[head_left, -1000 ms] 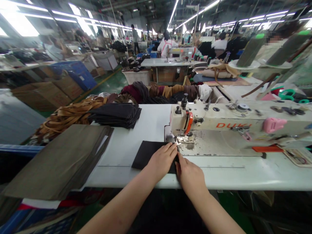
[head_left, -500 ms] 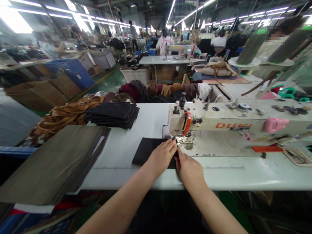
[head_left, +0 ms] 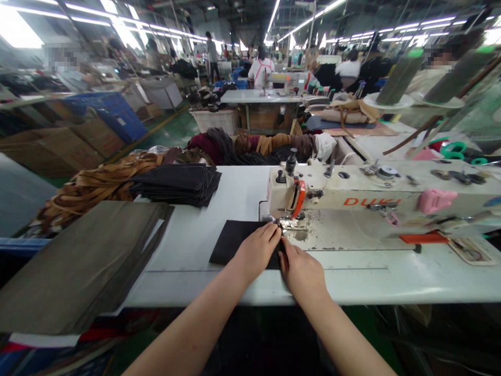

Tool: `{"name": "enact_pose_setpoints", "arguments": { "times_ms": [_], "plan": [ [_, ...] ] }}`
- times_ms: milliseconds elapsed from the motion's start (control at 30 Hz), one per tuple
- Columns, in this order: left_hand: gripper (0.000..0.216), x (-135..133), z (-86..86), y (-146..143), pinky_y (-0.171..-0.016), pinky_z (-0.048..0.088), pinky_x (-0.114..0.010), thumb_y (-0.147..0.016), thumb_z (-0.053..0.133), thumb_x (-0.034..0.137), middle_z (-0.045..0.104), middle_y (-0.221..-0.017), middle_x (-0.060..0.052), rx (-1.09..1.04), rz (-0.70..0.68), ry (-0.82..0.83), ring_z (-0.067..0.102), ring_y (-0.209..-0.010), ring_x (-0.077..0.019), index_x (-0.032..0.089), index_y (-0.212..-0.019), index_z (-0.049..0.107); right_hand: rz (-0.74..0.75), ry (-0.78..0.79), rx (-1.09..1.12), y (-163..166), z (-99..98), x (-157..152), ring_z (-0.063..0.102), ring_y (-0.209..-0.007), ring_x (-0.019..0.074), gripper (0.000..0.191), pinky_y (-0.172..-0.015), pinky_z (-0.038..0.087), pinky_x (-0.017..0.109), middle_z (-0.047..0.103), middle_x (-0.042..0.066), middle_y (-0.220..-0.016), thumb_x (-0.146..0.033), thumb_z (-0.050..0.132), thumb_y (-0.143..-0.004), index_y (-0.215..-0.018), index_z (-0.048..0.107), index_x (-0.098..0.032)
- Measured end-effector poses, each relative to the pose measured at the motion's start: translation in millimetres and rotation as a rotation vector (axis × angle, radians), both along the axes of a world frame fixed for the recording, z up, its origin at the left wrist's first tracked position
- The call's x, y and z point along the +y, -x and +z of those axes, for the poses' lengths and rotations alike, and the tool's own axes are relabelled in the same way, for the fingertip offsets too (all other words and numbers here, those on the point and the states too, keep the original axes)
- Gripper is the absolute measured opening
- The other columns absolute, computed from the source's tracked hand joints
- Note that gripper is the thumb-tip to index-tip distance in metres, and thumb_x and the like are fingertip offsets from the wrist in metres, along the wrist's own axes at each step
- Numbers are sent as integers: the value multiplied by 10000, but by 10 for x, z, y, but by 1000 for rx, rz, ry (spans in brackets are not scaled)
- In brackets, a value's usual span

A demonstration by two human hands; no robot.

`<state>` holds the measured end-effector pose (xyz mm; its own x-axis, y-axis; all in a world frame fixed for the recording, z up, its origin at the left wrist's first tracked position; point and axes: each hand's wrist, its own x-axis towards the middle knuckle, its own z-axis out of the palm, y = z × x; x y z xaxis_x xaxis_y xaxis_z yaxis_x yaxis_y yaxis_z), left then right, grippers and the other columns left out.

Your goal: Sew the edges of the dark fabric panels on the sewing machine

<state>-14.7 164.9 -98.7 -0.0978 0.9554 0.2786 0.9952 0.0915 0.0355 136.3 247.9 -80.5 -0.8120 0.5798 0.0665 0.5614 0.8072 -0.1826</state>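
Black, flat, rectangular fabric-like piece has advanced slightly away from the person since the earliest frame, toward the machine's working point, and both hands have travelled with it. It lies on the table under the left hand, whose fingers are extended and pressed together on top, near the piece's right edge. The right hand is curled against that edge; whether its thumb and forefinger pinch the layers I cannot tell.

Just ahead of the fingertips sit small shiny metal fittings below the head of a long white sewing machine with orange lettering. The needle cannot be made out. Fingertips this close could be caught, I judge, if they rode forward with the piece. Uneven pressure between the hands could swing the edge askew and make a seam wander; a slack right side could let layers slip apart.

Left of the grip, the piece's far corner lies unheld on the smooth pale tabletop, so drag there could twist it. Beyond, ahead and left, an uneven stack of thin black pieces could slide if nudged. Farther left, a broad pile of olive-brown sheets reaches past the table's edge; a knock from the left elbow could shift it.
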Motion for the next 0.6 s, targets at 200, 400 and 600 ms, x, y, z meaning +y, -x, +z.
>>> {"name": "enact_pose_setpoints", "arguments": {
  "times_ms": [200,400,600],
  "plan": [
    [423,-8,-2,18,-1190,416,-371,-1025,411,113,511,-1501,-128,-6,-3,5,450,-1421,-245,99,-1438,503,-13,31,22,-15,-14,9,709,-927,189,414,-764,509,276,732,64,-1130,-287,506,-1032,-1438,523,-208],
    [433,7,-7,25,-1184,429,-383,-1025,410,112,508,-1506,-126,-20,12,5,459,-1415,-238,111,-1450,493,-10,28,44,-34,-35,18,708,-906,192,425,-757,517,285,724,63,-1135,-302,506,-1029,-1444,524,-218],
    [463,-14,-13,52,-1186,426,-396,-1008,415,89,484,-1529,-127,-13,2,7,439,-1434,-235,119,-1465,476,5,57,84,-73,-22,2,700,-941,197,411,-802,524,287,721,72,-1106,-284,518,-1021,-1419,555,-190]
  ]
}}
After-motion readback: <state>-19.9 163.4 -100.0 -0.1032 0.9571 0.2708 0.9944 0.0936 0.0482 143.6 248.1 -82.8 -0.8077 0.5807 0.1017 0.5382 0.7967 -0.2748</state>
